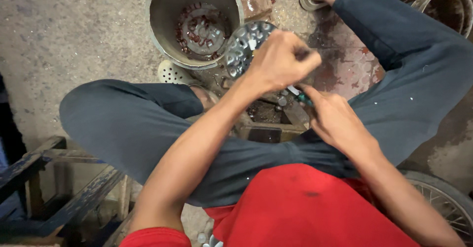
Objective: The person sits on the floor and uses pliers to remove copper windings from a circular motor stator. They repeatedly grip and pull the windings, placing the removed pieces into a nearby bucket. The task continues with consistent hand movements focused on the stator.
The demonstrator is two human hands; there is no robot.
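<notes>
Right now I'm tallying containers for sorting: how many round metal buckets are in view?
2. One metal bucket stands on the floor ahead of the left hand, with small reddish parts inside. The second bucket is at the top right corner, cut off by the frame. Others may lie outside the view.

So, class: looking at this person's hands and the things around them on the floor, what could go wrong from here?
1. The left hand is a fist close above the right hand, which steadies a green-handled tool; a slip could hurt fingers.
2. The dish of small metal parts sits beside the left hand; a knock might scatter them.
</notes>
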